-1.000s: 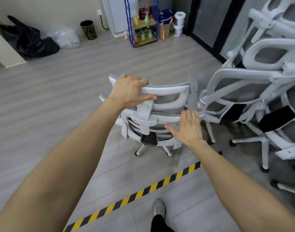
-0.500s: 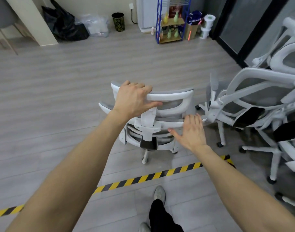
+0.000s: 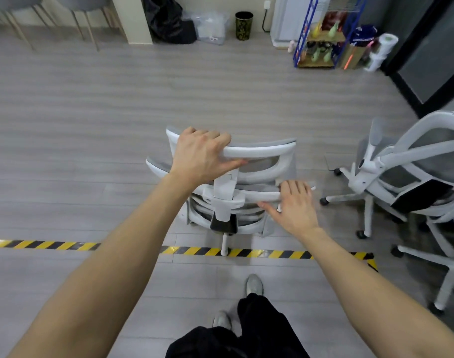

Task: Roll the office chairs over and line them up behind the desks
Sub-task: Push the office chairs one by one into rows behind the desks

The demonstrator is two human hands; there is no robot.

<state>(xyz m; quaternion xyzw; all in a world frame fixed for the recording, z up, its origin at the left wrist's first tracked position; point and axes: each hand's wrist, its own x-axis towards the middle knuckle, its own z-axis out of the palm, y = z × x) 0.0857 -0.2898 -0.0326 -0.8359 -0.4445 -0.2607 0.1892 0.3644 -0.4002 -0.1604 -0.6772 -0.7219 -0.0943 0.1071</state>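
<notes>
- Your left hand (image 3: 202, 153) grips the headrest (image 3: 262, 151) of the white office chair (image 3: 236, 192), fingers curled over its top rim.
- Your right hand (image 3: 295, 208) rests flat on the backrest's upper edge (fingers straight, thumb out).
- The chair stands on the grey floor (image 3: 91, 125), one leg on the striped tape (image 3: 53, 245); more white chairs (image 3: 411, 177) cluster to the right.

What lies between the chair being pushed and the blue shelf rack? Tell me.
Only bare grey floor separates the chair from the blue rack, in the head view.
</notes>
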